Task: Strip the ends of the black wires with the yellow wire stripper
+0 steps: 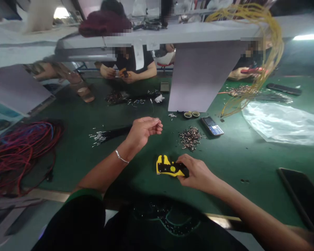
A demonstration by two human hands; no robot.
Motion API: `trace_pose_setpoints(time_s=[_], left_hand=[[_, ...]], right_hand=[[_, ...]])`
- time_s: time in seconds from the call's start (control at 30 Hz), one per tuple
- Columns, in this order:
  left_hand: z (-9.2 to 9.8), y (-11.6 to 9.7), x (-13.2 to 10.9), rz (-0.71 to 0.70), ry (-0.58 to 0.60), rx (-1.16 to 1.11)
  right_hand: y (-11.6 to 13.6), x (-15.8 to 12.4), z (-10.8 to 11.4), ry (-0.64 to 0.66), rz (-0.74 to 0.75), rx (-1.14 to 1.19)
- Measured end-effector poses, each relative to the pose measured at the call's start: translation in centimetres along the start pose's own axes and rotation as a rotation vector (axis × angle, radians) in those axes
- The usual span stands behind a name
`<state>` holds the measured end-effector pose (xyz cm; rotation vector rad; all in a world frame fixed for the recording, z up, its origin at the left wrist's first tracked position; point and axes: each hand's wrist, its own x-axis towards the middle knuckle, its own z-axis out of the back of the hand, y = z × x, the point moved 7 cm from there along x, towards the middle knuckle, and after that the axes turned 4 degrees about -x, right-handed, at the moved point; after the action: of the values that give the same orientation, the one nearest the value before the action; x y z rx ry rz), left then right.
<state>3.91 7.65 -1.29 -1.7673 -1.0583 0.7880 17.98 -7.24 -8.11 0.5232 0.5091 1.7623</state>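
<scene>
My left hand (144,130) is closed in a pinch, raised over the middle of the bench. A thin dark wire (153,107) rises from its fingertips, with a pale tip at the top. My right hand (195,170) is wrapped around the handles of a yellow and black wire stripper (170,166), whose jaws point left. Beyond the tool lies a pile of small cut wire bits (190,138). Beside my left wrist, partly hidden by it, is a bundle of black wires (115,133) with bare silvery ends.
A keypad phone (211,126), tape rolls (191,114) and a clear plastic bag (279,122) lie farther back. Red and blue wire coils (23,153) fill the left. Yellow wires (273,45) hang from the shelf (199,33). A smartphone (302,197) is near right. Co-workers sit opposite.
</scene>
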Motion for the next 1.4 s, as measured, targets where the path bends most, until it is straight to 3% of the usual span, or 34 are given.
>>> trace_pose_setpoints(time_s=[0.13, 0.23, 0.43, 0.53, 0.97, 1.4], left_hand=[[0.3, -0.6, 0.0, -0.024, -0.016, -0.009], [0.3, -0.9, -0.1, -0.028, -0.015, -0.020], [0.3, -0.4, 0.0, 0.024, -0.004, -0.048], [0.4, 0.1, 0.2, 0.057, 0.032, -0.070], [0.0, 1.6, 0.1, 0.171, 0.097, -0.123], [-1.0, 2.9, 0.0, 0.221, 0.147, -0.166]], right_hand=[[-2.3, -0.2, 0.8, 0.043, -0.207, 0.589], [-2.0, -0.4, 1.4, 0.097, -0.230, 0.962], [0.2, -0.4, 2.6, 0.054, -0.153, 1.268], [0.9, -0.3, 2.8, 0.034, -0.118, 1.283], [0.3, 0.7, 2.0, -0.060, -0.049, 0.970], [1.8, 1.1, 1.6, -0.050, -0.080, 1.111]])
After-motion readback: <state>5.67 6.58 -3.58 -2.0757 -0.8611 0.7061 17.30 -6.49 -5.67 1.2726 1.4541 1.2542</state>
